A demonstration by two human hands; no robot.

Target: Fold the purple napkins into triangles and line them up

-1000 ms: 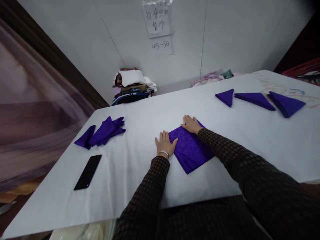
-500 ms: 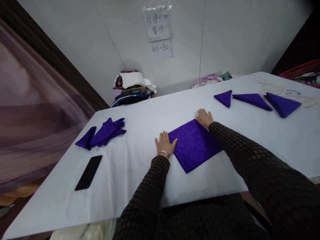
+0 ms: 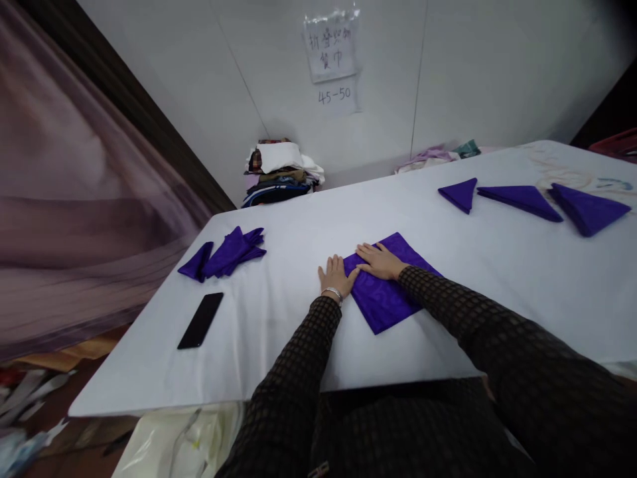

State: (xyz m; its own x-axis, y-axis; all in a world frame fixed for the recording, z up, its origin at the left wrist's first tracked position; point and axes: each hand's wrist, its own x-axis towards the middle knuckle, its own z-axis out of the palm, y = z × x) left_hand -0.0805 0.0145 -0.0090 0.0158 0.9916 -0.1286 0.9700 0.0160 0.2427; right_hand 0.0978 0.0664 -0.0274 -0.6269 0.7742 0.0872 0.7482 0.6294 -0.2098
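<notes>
A purple cloth napkin (image 3: 385, 307) lies flat as a folded square on the white-covered table, one corner towards me. At its left corner my left hand (image 3: 337, 276) rests with fingers spread, the thumb over the napkin's edge and a silver bracelet on the wrist. My right hand (image 3: 379, 261) lies flat on top of the napkin, its fingertips close to my left thumb. Neither hand grasps anything. The right sleeve covers part of the napkin's right side.
A crumpled bunch of purple napkins (image 3: 229, 253) and a black phone (image 3: 200, 320) lie on the left of the white tablecloth (image 3: 279, 318). Folded purple triangles (image 3: 520, 201) sit at the back right. Stacked clothes (image 3: 279, 174) stand beyond the far edge, below a handwritten sign (image 3: 332, 60).
My right hand has moved left and nearer, from the napkin's far corner onto its surface beside my left hand. My left hand stays at the left corner. The camera view has shifted slightly.
</notes>
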